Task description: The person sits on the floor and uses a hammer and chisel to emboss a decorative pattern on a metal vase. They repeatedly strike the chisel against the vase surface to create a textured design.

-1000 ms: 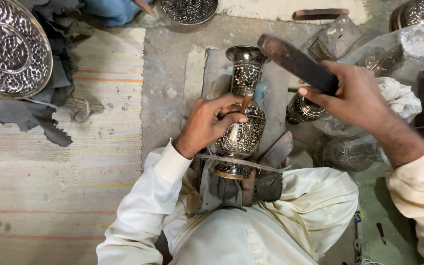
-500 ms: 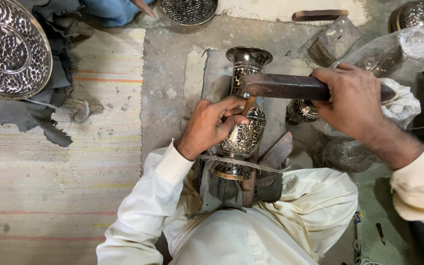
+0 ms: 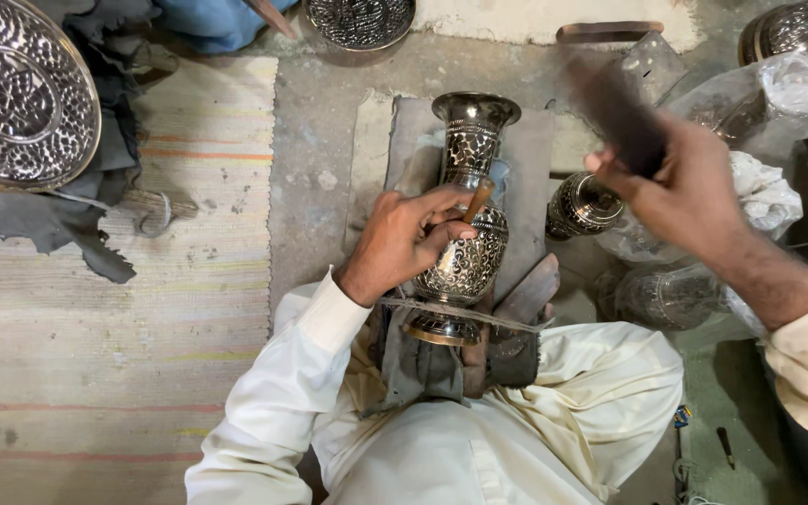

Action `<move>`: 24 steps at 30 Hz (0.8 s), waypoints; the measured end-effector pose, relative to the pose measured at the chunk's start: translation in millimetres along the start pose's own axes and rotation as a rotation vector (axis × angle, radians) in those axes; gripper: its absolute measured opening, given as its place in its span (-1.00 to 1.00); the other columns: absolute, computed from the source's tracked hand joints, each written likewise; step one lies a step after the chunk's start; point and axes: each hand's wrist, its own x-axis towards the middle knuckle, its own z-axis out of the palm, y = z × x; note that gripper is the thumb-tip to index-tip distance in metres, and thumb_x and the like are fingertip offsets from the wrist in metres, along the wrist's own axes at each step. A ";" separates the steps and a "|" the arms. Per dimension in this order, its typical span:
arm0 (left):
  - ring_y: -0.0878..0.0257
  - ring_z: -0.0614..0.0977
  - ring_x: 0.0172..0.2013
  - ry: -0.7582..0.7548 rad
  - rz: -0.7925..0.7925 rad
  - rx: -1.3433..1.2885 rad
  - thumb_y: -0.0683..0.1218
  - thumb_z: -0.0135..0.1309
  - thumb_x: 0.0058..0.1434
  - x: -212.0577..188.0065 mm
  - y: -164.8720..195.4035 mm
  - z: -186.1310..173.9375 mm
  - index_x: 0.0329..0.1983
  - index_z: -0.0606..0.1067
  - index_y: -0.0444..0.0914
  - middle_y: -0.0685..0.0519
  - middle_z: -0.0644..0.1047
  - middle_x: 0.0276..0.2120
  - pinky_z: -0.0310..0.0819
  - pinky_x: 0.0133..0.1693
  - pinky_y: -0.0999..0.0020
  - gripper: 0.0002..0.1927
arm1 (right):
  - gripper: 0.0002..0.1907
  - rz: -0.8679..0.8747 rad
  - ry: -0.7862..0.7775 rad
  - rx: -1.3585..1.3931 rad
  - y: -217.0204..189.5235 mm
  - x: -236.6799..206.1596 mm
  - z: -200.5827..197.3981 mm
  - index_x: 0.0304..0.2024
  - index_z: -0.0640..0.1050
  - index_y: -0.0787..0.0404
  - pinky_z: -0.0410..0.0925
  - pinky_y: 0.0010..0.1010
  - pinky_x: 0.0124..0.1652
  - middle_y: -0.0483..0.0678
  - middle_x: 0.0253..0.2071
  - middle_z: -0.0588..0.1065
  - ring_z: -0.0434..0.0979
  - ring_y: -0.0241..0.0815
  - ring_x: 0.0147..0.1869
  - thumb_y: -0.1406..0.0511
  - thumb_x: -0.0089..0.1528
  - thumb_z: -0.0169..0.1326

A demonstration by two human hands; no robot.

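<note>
Left hand (image 3: 404,238) grips small chisel (image 3: 477,199) against engraved metal vase (image 3: 468,224); right hand (image 3: 680,192) clenched around raised, blurred dark mallet (image 3: 614,108), well above vase.

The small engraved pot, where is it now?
In the head view, the small engraved pot stands right of the tall vase, below the raised right hand.

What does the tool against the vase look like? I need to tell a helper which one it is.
Start at the tall engraved metal vase lying between the person's knees. The left hand presses a short chisel to its shoulder: a thin brown stick, unlike the dark, blurred striking block raised in the right hand.
</note>
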 end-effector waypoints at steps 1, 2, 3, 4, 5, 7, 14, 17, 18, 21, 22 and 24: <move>0.12 0.76 -0.35 0.004 0.005 -0.026 -0.13 0.32 0.19 -0.1 0.9 -0.8 0.11 0.55 -0.25 -0.11 0.68 -0.26 0.58 -0.32 0.28 -0.59 | -0.79 -0.049 0.043 -0.033 -0.4 0.1 -0.6 -0.19 0.58 0.24 0.40 -0.16 -0.16 0.06 -0.34 0.53 0.56 -0.02 -0.24 0.30 0.22 0.34; 0.12 0.76 -0.34 0.006 0.011 -0.049 -0.12 0.32 0.20 -0.2 1.8 -1.7 0.11 0.54 -0.25 -0.10 0.68 -0.25 0.58 -0.32 0.28 -0.59 | -0.78 -0.098 0.088 -0.062 -0.4 -0.1 -1.7 -0.18 0.58 0.27 0.40 -0.16 -0.13 0.08 -0.33 0.53 0.55 0.00 -0.20 0.31 0.22 0.34; 0.12 0.76 -0.33 0.005 0.020 -0.019 -0.13 0.31 0.19 0.2 2.4 -2.2 0.12 0.54 -0.25 -0.10 0.68 -0.25 0.58 -0.31 0.27 -0.58 | -0.79 -0.078 0.047 -0.051 -0.6 0.0 -2.4 -0.18 0.59 0.25 0.40 -0.16 -0.16 0.06 -0.34 0.53 0.55 -0.03 -0.23 0.32 0.20 0.33; 0.11 0.75 -0.32 0.001 0.036 0.011 -0.13 0.31 0.19 0.7 2.7 -2.6 0.12 0.55 -0.26 -0.11 0.67 -0.26 0.58 -0.30 0.27 -0.58 | -0.80 -0.054 0.012 -0.041 -0.6 0.0 -3.1 -0.18 0.59 0.24 0.39 -0.16 -0.19 0.04 -0.35 0.53 0.55 -0.05 -0.27 0.34 0.18 0.32; 0.10 0.75 -0.32 0.001 0.053 0.037 -0.14 0.30 0.18 1.5 2.9 -2.4 0.13 0.55 -0.26 -0.11 0.67 -0.26 0.57 -0.29 0.26 -0.57 | -0.80 -0.032 -0.025 -0.035 -0.7 0.0 -3.9 -0.19 0.60 0.23 0.38 -0.16 -0.22 0.03 -0.37 0.53 0.55 -0.08 -0.31 0.36 0.15 0.31; 0.10 0.73 -0.38 -0.008 0.017 0.027 -0.13 0.32 0.17 1.9 2.5 -2.6 0.11 0.56 -0.26 -0.12 0.67 -0.29 0.56 -0.33 0.25 -0.58 | -0.75 0.032 0.017 0.044 -1.0 0.0 -4.6 -0.12 0.59 0.28 0.38 -0.17 -0.27 0.06 -0.36 0.52 0.53 -0.05 -0.34 0.34 0.18 0.32; 0.12 0.78 -0.21 -0.029 0.053 -0.018 -0.15 0.32 0.19 1.9 -2.6 -1.6 0.11 0.54 -0.29 -0.11 0.68 -0.15 0.65 -0.22 0.30 -0.58 | -0.76 0.075 0.007 0.100 0.9 0.3 -4.7 -0.11 0.56 0.32 0.41 -0.23 -0.31 0.03 -0.34 0.51 0.51 -0.12 -0.37 0.35 0.22 0.27; 0.13 0.78 -0.13 -0.045 0.050 -0.063 -0.22 0.24 0.20 1.9 -4.0 -2.0 0.13 0.54 -0.31 -0.10 0.69 -0.12 0.67 -0.16 0.31 -0.59 | -0.79 -0.134 -0.025 -0.217 1.2 -0.9 -6.2 -0.24 0.60 0.22 0.42 -0.17 -0.16 -0.04 -0.45 0.54 0.53 -0.12 -0.30 0.44 0.05 0.24; 0.12 0.78 -0.16 -0.051 0.045 -0.042 -0.20 0.26 0.19 2.4 -4.3 -1.9 0.12 0.55 -0.31 -0.10 0.69 -0.14 0.66 -0.18 0.31 -0.60 | -0.81 -0.050 -0.020 -0.148 0.8 -1.7 -7.3 -0.22 0.58 0.25 0.42 -0.18 -0.21 -0.02 -0.43 0.54 0.53 -0.11 -0.33 0.40 0.11 0.27; 0.11 0.78 -0.24 -0.045 0.006 0.004 -0.15 0.32 0.18 1.2 -4.0 -1.7 0.10 0.56 -0.31 -0.12 0.68 -0.19 0.63 -0.23 0.29 -0.59 | -0.76 -0.022 0.007 -0.085 -2.7 -3.1 -11.0 -0.18 0.56 0.28 0.42 -0.18 -0.22 0.02 -0.36 0.54 0.54 -0.08 -0.35 0.34 0.16 0.31; 0.11 0.77 -0.26 -0.046 0.004 0.016 -0.15 0.32 0.18 1.2 -4.0 -2.0 0.10 0.56 -0.31 -0.13 0.67 -0.19 0.62 -0.25 0.28 -0.58 | -0.75 -0.140 0.050 -0.161 -4.2 -3.6 -12.7 -0.20 0.56 0.26 0.43 -0.16 -0.14 0.00 -0.35 0.55 0.55 -0.07 -0.31 0.37 0.09 0.29; 0.11 0.77 -0.26 -0.040 0.040 0.011 -0.16 0.32 0.19 2.3 -4.3 -2.3 0.11 0.55 -0.31 -0.13 0.67 -0.19 0.62 -0.25 0.29 -0.59 | -0.73 -0.150 0.063 -0.148 -6.9 -4.5 -16.7 -0.19 0.56 0.25 0.43 -0.16 -0.13 0.00 -0.33 0.55 0.56 -0.06 -0.29 0.39 0.06 0.28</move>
